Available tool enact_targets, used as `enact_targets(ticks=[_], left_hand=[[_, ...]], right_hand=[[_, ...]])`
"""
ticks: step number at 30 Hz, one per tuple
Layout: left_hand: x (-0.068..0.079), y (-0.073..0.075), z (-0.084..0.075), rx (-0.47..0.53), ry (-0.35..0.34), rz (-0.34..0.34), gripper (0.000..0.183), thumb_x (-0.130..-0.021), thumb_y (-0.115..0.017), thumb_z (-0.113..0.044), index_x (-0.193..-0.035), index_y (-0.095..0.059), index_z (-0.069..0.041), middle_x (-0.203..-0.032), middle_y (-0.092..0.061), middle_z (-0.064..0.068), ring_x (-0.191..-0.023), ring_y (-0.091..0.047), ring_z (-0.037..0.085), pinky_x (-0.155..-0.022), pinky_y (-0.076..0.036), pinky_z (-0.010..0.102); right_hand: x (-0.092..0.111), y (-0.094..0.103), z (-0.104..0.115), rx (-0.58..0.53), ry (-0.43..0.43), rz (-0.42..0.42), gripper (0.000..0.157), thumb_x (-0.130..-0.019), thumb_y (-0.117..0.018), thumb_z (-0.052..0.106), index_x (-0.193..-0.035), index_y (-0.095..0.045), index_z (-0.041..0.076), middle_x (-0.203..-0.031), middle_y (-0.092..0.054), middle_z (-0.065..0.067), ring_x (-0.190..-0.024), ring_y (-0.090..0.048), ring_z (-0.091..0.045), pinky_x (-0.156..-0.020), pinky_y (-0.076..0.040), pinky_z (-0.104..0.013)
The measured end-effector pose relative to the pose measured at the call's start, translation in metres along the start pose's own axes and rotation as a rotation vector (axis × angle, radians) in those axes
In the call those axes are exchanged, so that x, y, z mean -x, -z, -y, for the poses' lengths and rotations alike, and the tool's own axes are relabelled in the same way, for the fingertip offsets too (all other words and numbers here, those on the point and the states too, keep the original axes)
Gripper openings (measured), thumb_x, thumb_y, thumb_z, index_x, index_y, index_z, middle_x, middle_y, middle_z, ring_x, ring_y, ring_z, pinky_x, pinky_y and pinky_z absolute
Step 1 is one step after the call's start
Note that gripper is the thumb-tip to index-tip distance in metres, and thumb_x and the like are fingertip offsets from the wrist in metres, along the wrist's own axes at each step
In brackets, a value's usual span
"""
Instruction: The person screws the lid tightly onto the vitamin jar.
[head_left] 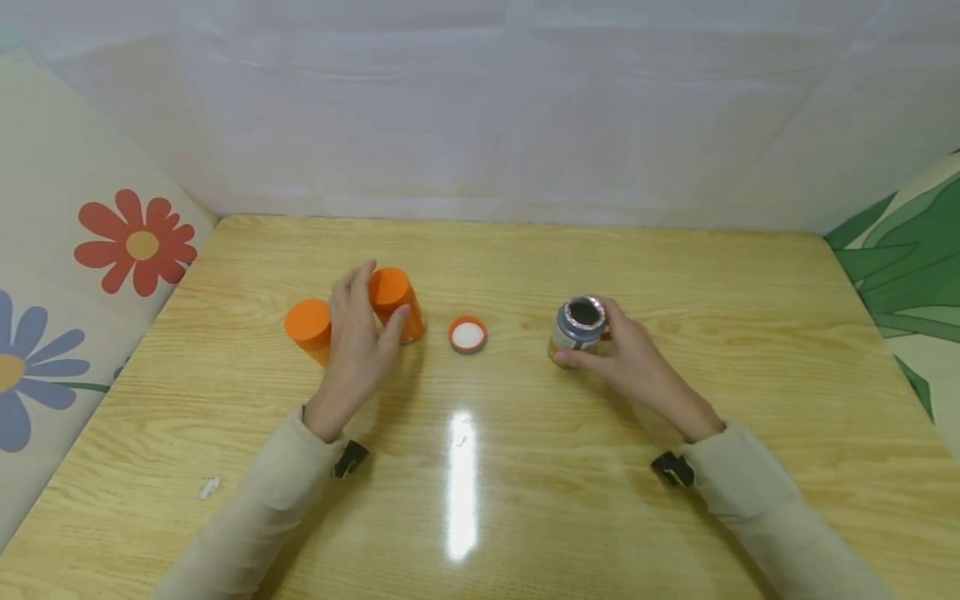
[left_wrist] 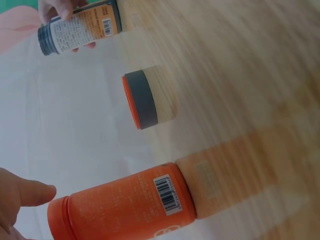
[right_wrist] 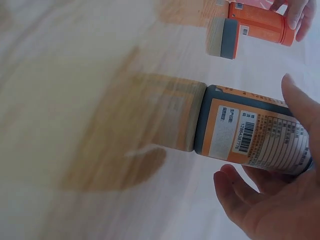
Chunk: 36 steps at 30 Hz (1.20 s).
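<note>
An uncapped dark grey bottle [head_left: 577,323] with a white and orange label stands upright on the table, torn foil round its mouth. My right hand [head_left: 630,358] holds it, thumb on the near side and fingers round the back. My left hand [head_left: 356,333] is around the top of an orange bottle [left_wrist: 132,202], which stands on the table. In the left wrist view the thumb is straight, with a gap between it and the orange cap [left_wrist: 60,220]. A grey screw lid [head_left: 467,335] with an orange rim and white inside lies upturned between the two bottles.
Another orange bottle [head_left: 309,325] stands left of my left hand, partly hidden by it. A small white scrap [head_left: 209,487] lies near the left sleeve. A white cloth backdrop [head_left: 510,117] hangs behind the glossy wooden table [head_left: 555,500].
</note>
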<state>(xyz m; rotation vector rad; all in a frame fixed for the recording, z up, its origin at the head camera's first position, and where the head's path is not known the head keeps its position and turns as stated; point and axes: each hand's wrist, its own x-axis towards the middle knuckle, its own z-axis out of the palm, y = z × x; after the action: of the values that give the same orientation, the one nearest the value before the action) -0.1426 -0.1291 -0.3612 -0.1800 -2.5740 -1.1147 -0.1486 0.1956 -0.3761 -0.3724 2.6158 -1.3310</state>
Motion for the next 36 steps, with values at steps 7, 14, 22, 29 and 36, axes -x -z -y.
enact_targets(ticks=[7,14,22,29,36], left_hand=[[0.008,-0.002,0.000,0.013,-0.125,-0.090,0.059,-0.090,-0.068,-0.002,-0.141,-0.039,0.005,-0.131,-0.038,0.029,-0.122,-0.032,0.043,-0.101,-0.033,0.050],[0.014,-0.001,-0.002,0.029,-0.170,-0.113,0.046,-0.088,-0.069,-0.001,-0.128,-0.047,0.006,-0.110,-0.046,0.024,-0.104,-0.043,0.035,-0.087,-0.035,0.035],[0.019,-0.005,-0.004,0.045,-0.194,-0.024,0.038,-0.089,-0.071,-0.004,-0.122,-0.055,0.005,-0.105,-0.062,0.019,-0.094,-0.055,0.030,-0.079,-0.049,0.043],[0.023,-0.011,-0.002,0.031,-0.174,0.083,0.043,-0.089,-0.073,-0.009,-0.128,-0.058,0.003,-0.115,-0.067,0.019,-0.100,-0.062,0.033,-0.088,-0.053,0.046],[0.020,-0.014,-0.004,0.009,-0.104,0.214,0.056,-0.088,-0.076,-0.018,-0.136,-0.053,0.002,-0.129,-0.063,0.020,-0.109,-0.063,0.035,-0.094,-0.053,0.048]], right_hand=[[-0.002,-0.003,0.000,-0.029,0.010,0.009,0.072,-0.084,-0.078,0.018,-0.141,-0.038,-0.002,-0.134,-0.057,-0.021,-0.123,-0.057,-0.038,-0.104,-0.047,-0.053],[-0.001,-0.002,0.000,-0.030,0.006,0.030,0.071,-0.086,-0.076,0.019,-0.141,-0.037,-0.001,-0.133,-0.055,-0.021,-0.124,-0.056,-0.038,-0.105,-0.046,-0.054],[-0.001,-0.003,-0.001,-0.034,0.004,0.036,0.071,-0.086,-0.076,0.017,-0.141,-0.036,-0.001,-0.134,-0.055,-0.022,-0.126,-0.055,-0.039,-0.106,-0.045,-0.054],[-0.001,-0.003,-0.001,-0.034,0.010,0.038,0.071,-0.087,-0.075,0.019,-0.141,-0.035,-0.001,-0.134,-0.055,-0.021,-0.126,-0.055,-0.039,-0.107,-0.045,-0.054],[-0.001,-0.002,-0.002,-0.027,0.007,0.048,0.071,-0.088,-0.074,0.020,-0.143,-0.033,0.000,-0.136,-0.053,-0.022,-0.128,-0.053,-0.040,-0.107,-0.044,-0.055]])
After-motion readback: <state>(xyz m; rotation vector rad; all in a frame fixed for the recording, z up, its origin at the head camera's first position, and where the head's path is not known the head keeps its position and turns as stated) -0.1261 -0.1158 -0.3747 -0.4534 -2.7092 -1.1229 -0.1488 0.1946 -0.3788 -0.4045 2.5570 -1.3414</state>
